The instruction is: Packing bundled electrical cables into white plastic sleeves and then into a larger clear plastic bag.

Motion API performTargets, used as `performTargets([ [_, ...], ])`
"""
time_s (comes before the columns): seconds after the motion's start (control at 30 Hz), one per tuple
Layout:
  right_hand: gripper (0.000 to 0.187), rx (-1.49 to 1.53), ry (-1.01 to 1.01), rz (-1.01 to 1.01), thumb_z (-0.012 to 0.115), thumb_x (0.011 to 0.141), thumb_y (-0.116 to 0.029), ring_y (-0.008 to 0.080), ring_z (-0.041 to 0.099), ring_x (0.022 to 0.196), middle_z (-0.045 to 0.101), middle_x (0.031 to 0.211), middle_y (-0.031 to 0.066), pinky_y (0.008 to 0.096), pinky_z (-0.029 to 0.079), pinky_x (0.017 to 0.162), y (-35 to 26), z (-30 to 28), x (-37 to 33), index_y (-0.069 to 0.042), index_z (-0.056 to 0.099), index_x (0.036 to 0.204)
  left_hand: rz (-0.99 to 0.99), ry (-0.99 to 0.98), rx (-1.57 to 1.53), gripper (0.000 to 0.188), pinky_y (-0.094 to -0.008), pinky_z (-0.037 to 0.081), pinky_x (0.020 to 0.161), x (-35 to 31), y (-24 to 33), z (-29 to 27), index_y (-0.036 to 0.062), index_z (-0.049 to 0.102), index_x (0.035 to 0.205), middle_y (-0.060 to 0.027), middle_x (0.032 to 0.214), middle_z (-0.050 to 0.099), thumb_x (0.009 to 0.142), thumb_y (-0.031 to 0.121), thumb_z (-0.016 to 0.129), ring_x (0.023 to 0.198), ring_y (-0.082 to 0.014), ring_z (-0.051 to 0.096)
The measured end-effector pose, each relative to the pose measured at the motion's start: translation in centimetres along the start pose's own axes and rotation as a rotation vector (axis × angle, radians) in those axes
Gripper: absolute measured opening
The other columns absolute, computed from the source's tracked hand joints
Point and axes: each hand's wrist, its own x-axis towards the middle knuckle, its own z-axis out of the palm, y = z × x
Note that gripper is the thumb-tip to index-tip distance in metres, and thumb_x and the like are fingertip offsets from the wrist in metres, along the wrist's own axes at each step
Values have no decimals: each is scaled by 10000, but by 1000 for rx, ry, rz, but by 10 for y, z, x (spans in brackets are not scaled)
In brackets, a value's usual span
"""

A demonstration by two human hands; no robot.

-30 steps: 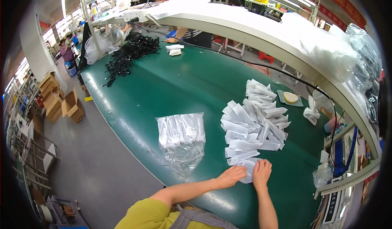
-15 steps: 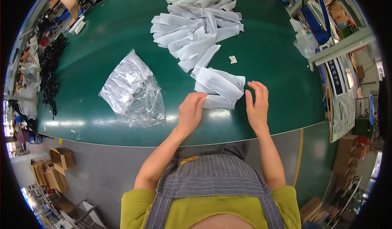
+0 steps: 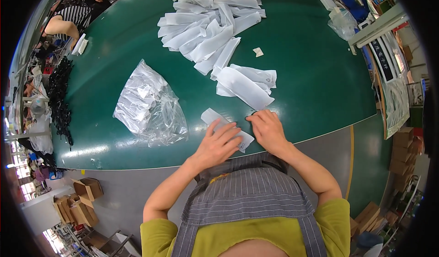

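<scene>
Near the front edge of the green table, one slim white translucent sleeve point(image 3: 212, 115) lies apart from the others. My left hand point(image 3: 217, 142) rests over that sleeve with its fingers spread. Just right of it, my right hand point(image 3: 270, 131) is closed in a pinch; a small dark bit shows at its fingertips, too small to name. Beyond my hands lie a few overlapping white sleeves point(image 3: 242, 86). They trail back to a big loose heap of similar white sleeves point(image 3: 206, 32) farther up the table.
Left of my hands sits a clear plastic bag point(image 3: 151, 106) with white contents. A paper scrap point(image 3: 258, 52) lies right of the heap. Black cords point(image 3: 59, 97) hang at the table's left edge. Another person's arm point(image 3: 61, 28) is at the far left. Cardboard boxes point(image 3: 87, 190) stand on the floor.
One sleeve has come off the small stack toward me, turned at a slant under my left hand. Both hands have moved nearer the table edge; my right hand has closed from open.
</scene>
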Motion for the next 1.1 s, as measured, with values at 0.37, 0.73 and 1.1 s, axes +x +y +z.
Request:
performTargets([
  [0.37,416,-66,140,51,624,786,11,308,567,986,587,1067,110,399,492,790,23,-9,37,-47,576,1194,112,118,101,359,-512,354,1074,27,-27,32,59,625,1056,-105,1243,572,716,90,737,1193,-282,529],
  [0.73,295,-193,3,-198,653,810,-42,287,571,1031,614,1086,95,408,440,917,48,-18,72,-42,621,1104,37,73,47,544,-470,410,985,44,-18,32,35,577,1180,-130,1230,552,714,226,783,1119,-315,536],
  [1.1,338,-166,-5,-98,622,794,-19,305,580,1041,618,1109,117,410,490,860,71,-44,95,-58,631,1130,-101,88,-25,682,-501,372,1029,67,-23,32,17,546,1261,-177,1289,510,689,280,806,1202,-357,480],
])
